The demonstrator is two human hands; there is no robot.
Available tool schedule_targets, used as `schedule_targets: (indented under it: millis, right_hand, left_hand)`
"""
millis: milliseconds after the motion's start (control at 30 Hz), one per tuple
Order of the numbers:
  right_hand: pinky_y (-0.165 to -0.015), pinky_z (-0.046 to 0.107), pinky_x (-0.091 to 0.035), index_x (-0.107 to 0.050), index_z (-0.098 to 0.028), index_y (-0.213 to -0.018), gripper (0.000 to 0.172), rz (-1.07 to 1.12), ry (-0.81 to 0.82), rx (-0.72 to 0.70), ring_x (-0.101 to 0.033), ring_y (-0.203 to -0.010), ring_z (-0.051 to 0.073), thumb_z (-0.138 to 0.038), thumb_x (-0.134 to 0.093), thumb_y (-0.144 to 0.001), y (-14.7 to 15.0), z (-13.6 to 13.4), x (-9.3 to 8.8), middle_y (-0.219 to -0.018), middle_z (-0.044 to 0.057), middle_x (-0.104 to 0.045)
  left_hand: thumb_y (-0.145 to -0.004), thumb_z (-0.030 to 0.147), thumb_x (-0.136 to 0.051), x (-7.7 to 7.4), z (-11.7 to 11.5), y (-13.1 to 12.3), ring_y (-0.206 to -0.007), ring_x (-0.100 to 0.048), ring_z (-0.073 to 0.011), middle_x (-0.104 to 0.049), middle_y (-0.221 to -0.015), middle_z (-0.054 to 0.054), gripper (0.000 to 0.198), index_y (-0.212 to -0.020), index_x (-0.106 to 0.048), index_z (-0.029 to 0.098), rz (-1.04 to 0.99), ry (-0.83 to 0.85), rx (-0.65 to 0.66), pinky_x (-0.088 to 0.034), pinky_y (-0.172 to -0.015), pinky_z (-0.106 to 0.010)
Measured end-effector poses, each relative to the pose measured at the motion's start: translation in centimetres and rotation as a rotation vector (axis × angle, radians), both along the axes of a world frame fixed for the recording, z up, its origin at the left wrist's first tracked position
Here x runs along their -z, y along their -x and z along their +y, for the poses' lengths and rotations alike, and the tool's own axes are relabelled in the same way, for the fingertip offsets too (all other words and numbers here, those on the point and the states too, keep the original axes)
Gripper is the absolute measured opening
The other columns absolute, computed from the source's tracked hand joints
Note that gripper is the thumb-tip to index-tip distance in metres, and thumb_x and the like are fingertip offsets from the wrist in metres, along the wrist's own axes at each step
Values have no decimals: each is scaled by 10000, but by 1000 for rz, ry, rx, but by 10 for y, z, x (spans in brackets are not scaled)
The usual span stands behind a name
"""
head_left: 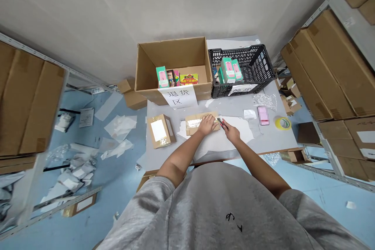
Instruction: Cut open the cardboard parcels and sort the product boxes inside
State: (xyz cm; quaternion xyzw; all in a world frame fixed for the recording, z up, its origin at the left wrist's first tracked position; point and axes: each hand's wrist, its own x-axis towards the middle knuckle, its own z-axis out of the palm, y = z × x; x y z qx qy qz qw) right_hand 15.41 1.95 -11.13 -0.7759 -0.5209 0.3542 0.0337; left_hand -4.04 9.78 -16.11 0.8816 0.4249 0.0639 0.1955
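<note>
A flat taped cardboard box (193,122) lies on white paper (240,128) in the middle of the table. Bent over its right part, my left hand (207,124) presses down and holds it. My right hand (232,133) is closed round a red and black box cutter (222,123). The cutter's tip is at the right end of the box; whether the blade touches it I cannot tell. Left of them stands another taped cardboard box (161,131) with a white label.
Behind are an open carton (172,54) with small packages and a black plastic crate (252,71) with green-and-pink boxes. To the right lie a phone (263,116), yellow tape roll (283,123) and bubble wrap (266,101). Shelves with cartons flank the table (152,160); paper scraps litter the floor.
</note>
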Motion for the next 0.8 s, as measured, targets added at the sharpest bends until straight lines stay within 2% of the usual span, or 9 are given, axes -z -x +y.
schedule_targets:
  millis: [67, 133, 267, 333, 467, 600, 800]
  right_hand:
    - [-907, 302, -552, -503, -440, -1723, 526, -76, 4, -47, -789, -1079, 251, -472, -437, -1202, 3, 2, 0, -1205, 47, -857]
    - [-915, 311, -551, -529, -437, -1708, 524, -74, 25, -57, -791, -1084, 256, -508, -417, -1202, 2, 5, 0, -1251, 51, -853]
    - [-843, 285, -556, -568, -417, -1688, 530, 53, 72, -18, -782, -795, 197, -534, -417, -1193, -6, 6, 0, -1047, 6, -864]
    - [-832, 280, -556, -572, -403, -1688, 535, 86, 72, -5, -762, -724, 182, -529, -418, -1191, -8, 7, 0, -977, -2, -855]
    - [-902, 305, -555, -620, -416, -1651, 507, 48, 39, -7, -804, -922, 228, -517, -453, -1183, -4, 8, 3, -1122, 32, -864]
    - [-948, 347, -558, -632, -431, -1638, 494, 1, 20, -40, -784, -1133, 288, -492, -466, -1177, -2, -3, 9, -1284, 50, -846]
    - [-928, 344, -558, -594, -421, -1671, 531, 50, 24, 6, -793, -1052, 279, -508, -424, -1175, 0, -3, 13, -1184, 55, -855]
  left_hand:
    - [-1163, 473, -520, 2, 0, 0, -1211, -608, -319, -681, -1241, -147, 331, -1190, -673, 181, -14, -16, 3, -423, -1059, -443]
    - [-1159, 477, -531, 4, -1, 1, -1200, -611, -320, -679, -1233, -147, 325, -1176, -670, 183, -23, -25, 4, -428, -1044, -439]
    - [-1164, 460, -524, 5, -1, 1, -1190, -615, -322, -677, -1209, -147, 314, -1161, -669, 181, -25, -30, 1, -439, -1030, -435]
    - [-1167, 451, -516, 6, -2, 0, -1187, -615, -324, -674, -1207, -150, 314, -1160, -670, 177, -24, -41, 14, -443, -1037, -437]
    - [-1174, 438, -495, 8, -3, 1, -1162, -616, -317, -669, -1200, -152, 320, -1157, -673, 173, -40, -56, 33, -455, -1032, -433]
    - [-1180, 430, -477, 10, -4, 3, -1158, -618, -311, -673, -1188, -150, 337, -1156, -682, 164, -55, -70, 24, -464, -1032, -435]
    - [-1159, 440, -514, 9, -2, 2, -1198, -621, -311, -676, -1221, -150, 329, -1212, -701, 174, -79, -16, -37, -474, -1073, -451]
